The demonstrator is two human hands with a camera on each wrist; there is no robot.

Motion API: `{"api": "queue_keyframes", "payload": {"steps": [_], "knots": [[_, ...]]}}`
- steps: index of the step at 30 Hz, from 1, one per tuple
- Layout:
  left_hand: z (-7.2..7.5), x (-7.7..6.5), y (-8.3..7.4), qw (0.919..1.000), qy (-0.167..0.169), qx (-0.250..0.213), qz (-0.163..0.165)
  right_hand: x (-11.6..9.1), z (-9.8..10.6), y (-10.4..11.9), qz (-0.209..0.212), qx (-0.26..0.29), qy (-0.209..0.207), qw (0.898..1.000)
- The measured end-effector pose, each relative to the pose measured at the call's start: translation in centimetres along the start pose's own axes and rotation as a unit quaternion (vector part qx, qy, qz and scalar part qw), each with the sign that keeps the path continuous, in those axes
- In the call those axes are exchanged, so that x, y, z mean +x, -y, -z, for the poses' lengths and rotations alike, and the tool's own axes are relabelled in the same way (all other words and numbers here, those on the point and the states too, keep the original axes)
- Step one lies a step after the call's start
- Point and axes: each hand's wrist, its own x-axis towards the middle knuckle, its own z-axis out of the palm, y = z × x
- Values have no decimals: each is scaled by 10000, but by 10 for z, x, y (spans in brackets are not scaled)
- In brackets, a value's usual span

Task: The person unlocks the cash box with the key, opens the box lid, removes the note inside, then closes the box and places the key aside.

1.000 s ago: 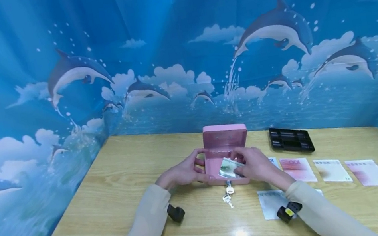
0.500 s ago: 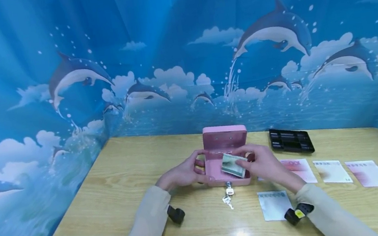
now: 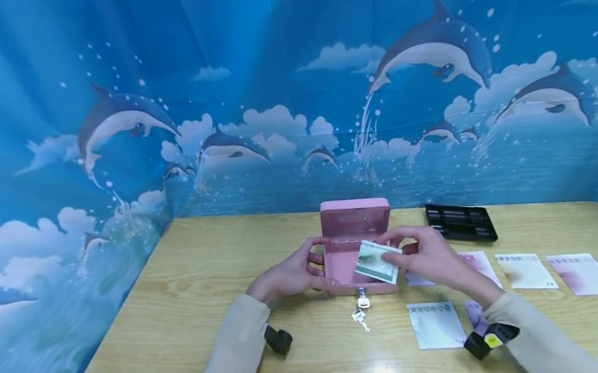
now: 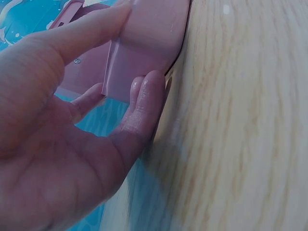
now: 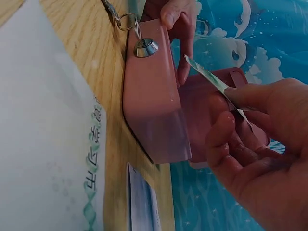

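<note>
A pink cash box (image 3: pixel 355 222) stands on the table with its lid raised. My left hand (image 3: pixel 287 273) holds the box by its left end, the thumb at the front rim and the fingers along the side. My right hand (image 3: pixel 426 258) pinches a green banknote (image 3: pixel 369 261) between thumb and fingers, tilted above the right part of the box. Seen from the right wrist, the note (image 5: pixel 208 73) appears nearly edge-on, in front of the raised lid. A key sits in the front lock (image 5: pixel 146 47), and a ring with more keys (image 3: pixel 360 315) hangs from it.
Right of the box lie several notes: a red one (image 3: pixel 481 264), a brownish one (image 3: pixel 525 270), a pinkish one (image 3: pixel 587 273), a pale green one (image 3: pixel 436 324) and a purple one (image 3: pixel 474 313) partly under the right wrist. A black compartment tray (image 3: pixel 460 222) lies at the back right.
My right hand has lifted the green note up from inside the box and moved it rightward. The left hand stays on the box.
</note>
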Motion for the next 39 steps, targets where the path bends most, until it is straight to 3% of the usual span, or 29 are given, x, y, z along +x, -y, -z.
{"api": "queue_keyframes", "payload": {"steps": [4,11,18,32,39], "knots": [[0,0,0,10000,-9,-18,24,-6,5,2,-36,49,113,9999],[0,0,0,10000,-6,-66,26,-15,11,0,48,-376,-4,9993],[1,-1,0,9999,46,-87,-107,-25,18,-4,-162,-92,187,9997],[3,-1,1,9994,137,-30,-326,-50,49,-12,-430,-378,322,9978],[2,-3,1,9993,138,69,-347,-64,58,-22,-354,-517,264,9977]]}}
